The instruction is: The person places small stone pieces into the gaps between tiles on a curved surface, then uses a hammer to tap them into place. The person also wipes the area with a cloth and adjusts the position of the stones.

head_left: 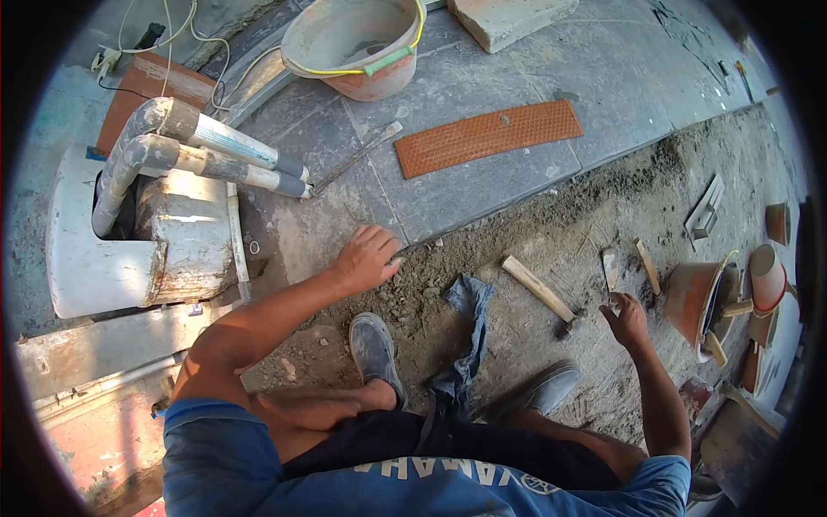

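Note:
My left hand (369, 256) rests at the edge of the grey tiled slab (345, 224), fingers loosely bent and holding nothing I can see. Over the sandy ground at the right, my right hand (627, 320) has its thumb and fingers apart. Just beyond its fingertips lies a short, pale, flat-ended tool (610, 269), whose kind I cannot make out; whether they touch is unclear. Between my hands, a hammer with a wooden handle (538, 289) lies on the ground, its dark head (569, 327) towards me. Another wooden handle (648, 265) lies farther right.
A brown textured strip (489, 138) lies on the slab below a mortar-stained bucket (353, 52). White pipes (233, 142) stick out at the left. A blue rag (469, 332) lies between my shoes. Metal trowel (706, 211) and buckets (692, 297) are at the right.

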The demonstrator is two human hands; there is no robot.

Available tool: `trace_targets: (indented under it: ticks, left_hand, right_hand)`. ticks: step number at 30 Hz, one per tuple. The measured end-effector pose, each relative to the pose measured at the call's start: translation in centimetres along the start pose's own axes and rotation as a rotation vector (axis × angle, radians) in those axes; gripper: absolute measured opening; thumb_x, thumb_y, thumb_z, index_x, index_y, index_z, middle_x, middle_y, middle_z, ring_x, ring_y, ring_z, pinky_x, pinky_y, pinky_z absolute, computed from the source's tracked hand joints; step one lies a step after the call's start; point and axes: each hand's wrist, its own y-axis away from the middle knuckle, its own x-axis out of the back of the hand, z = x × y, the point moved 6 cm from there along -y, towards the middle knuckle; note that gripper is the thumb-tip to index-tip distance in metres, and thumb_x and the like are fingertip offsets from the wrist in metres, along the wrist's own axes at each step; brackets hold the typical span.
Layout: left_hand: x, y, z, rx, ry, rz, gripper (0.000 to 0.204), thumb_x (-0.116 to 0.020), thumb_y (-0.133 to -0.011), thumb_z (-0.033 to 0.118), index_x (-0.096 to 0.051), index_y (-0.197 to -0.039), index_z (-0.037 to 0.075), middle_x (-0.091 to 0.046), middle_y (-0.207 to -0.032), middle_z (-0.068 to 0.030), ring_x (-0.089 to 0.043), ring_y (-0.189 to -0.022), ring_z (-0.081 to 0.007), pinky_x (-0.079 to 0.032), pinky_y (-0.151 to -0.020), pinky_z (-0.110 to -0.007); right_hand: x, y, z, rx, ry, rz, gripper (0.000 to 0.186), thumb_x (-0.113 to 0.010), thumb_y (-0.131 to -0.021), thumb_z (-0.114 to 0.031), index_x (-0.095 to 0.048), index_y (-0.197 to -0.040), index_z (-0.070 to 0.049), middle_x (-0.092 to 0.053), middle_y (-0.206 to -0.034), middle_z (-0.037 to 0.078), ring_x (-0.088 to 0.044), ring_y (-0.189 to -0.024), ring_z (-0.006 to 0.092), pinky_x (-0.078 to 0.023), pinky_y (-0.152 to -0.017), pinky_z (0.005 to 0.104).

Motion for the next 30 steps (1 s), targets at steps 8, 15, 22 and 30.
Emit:
trace_targets:
  ticks: [8,15,22,30]
  left_hand:
    - [-12.3,-6.8,10.1,0.561,1.161,-0.260,0.028,-0.062,-0.087,0.010,-0.057,-0.111,-0.004,-0.064,-0.095,-0.0109,-0.063,-0.083,-0.0195,-0.051,-0.076,-0.035]
    - [-22.4,-16.1,10.3,1.188,2.234,0.311,0.033,-0.053,-0.092,0.012,-0.047,-0.120,-0.005,-0.058,-0.112,-0.0187,-0.057,-0.107,-0.0305,-0.051,-0.089,-0.042]
    - [-25.7,-17.4,9.3,1.263,2.610,0.776,0.030,-0.052,-0.091,0.015,-0.048,-0.109,-0.008,-0.058,-0.107,-0.0193,-0.058,-0.097,-0.0298,-0.052,-0.084,-0.043]
    - [-25.9,-19.5,9.2,1.157,2.568,0.901,0.059,-0.069,-0.081,0.028,-0.045,-0.121,-0.008,-0.059,-0.107,-0.0183,-0.057,-0.092,-0.0268,-0.048,-0.080,-0.041]
  right_hand:
    - [0.5,-0.3,4.0,-0.041,0.129,-0.130,0.038,-0.068,-0.082,-0.036,-0.066,-0.108,-0.008,-0.064,-0.104,0.015,-0.061,-0.098,0.0351,-0.049,-0.084,0.0430]
    - [-1.1,-0.6,8.1,-0.237,-0.049,0.087,0.040,-0.067,-0.083,-0.036,-0.065,-0.111,-0.008,-0.063,-0.108,0.015,-0.060,-0.100,0.0354,-0.048,-0.087,0.0429]
    - [-4.0,-1.1,9.2,-0.414,-0.149,0.262,0.031,-0.070,-0.081,-0.031,-0.064,-0.102,-0.010,-0.062,-0.100,0.012,-0.061,-0.098,0.0330,-0.050,-0.079,0.0439]
    - [-4.9,-1.8,10.1,-0.389,-0.282,0.225,0.024,-0.069,-0.080,-0.025,-0.063,-0.096,-0.008,-0.061,-0.095,0.012,-0.060,-0.093,0.0321,-0.048,-0.078,0.0424]
